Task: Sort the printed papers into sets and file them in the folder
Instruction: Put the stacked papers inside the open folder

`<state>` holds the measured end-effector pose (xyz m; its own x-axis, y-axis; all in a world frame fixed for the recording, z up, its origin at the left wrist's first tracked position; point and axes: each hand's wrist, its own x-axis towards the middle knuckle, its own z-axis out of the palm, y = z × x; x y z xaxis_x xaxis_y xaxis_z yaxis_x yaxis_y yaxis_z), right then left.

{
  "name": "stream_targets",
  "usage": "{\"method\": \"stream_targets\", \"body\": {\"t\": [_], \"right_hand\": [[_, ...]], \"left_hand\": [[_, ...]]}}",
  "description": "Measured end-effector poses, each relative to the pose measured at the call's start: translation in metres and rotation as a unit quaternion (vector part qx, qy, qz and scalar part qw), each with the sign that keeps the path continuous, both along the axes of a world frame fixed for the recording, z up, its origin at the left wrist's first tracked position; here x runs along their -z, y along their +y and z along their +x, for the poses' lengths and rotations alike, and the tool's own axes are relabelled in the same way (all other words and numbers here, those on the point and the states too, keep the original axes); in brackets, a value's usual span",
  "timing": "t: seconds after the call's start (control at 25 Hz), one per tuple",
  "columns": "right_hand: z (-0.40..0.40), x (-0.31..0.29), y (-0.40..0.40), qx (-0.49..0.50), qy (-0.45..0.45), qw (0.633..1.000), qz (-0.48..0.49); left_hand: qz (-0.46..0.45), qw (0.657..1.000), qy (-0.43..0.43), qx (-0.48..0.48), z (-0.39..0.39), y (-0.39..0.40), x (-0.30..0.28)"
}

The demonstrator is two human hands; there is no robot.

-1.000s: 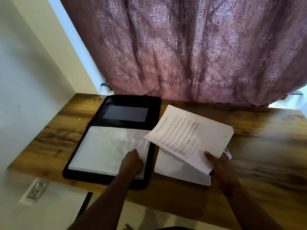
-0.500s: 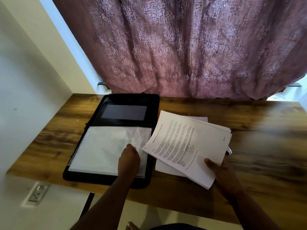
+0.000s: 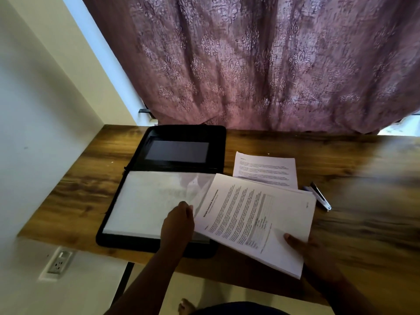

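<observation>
The stack of printed papers has been brought nearer to the person and lower since a moment ago, so a second set of papers that was mostly hidden under it is now seen lying flat on the desk. A clear sleeve in the folder has been lifted at its right edge.

At the far left, a wall socket is seen below the desk edge. Next, the black folder is lying open on the desk, with its clear sleeves filling the near half. The left hand is resting on the right edge of those sleeves, with its fingers curled; it looks to be pinching the raised sleeve, but the grip is partly hidden.

To the right of it, the stack of printed papers is held tilted above the desk, with its left corner over the folder's right edge. It is gripped at its near right corner by the right hand, with the thumb on top of the page. Behind the stack, the second set of papers is lying just beside the folder. At its right, a stapler is lying on the desk, close to the held stack. A purple curtain is hung behind the desk.
</observation>
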<state>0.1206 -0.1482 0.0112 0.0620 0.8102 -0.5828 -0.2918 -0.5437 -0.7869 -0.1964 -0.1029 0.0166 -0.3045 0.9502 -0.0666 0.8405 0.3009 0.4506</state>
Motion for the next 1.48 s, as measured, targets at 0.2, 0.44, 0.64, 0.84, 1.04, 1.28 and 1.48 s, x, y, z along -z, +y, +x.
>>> {"method": "stream_targets", "body": {"t": [0.2,0.44,0.64,0.84,1.04,1.28,1.48], "right_hand": [[-0.001,-0.008,0.001,0.033,0.006,0.999,0.012],[0.003,-0.009,0.007,0.063,-0.042,0.995,0.067],[0.011,-0.017,0.009,0.101,-0.051,0.984,0.137],[0.006,-0.012,0.009,0.069,-0.085,0.986,0.127],[0.008,-0.008,0.004,0.006,-0.130,0.984,0.120],[0.017,-0.005,0.007,-0.042,-0.109,0.989,0.096],[0.022,-0.007,0.015,-0.036,-0.039,0.998,0.046]], "left_hand": [[0.017,1.000,0.003,-0.009,-0.012,0.003,-0.007],[-0.060,0.995,0.031,0.078,-0.015,0.007,-0.006],[-0.108,0.988,-0.107,0.011,-0.008,0.012,0.004],[-0.118,0.983,-0.140,-0.021,0.001,0.005,0.013],[-0.069,0.993,-0.092,-0.020,0.011,-0.005,0.017],[-0.010,0.999,-0.035,-0.002,0.014,-0.016,0.024],[-0.016,0.998,0.045,0.048,0.016,-0.020,0.026]]}}
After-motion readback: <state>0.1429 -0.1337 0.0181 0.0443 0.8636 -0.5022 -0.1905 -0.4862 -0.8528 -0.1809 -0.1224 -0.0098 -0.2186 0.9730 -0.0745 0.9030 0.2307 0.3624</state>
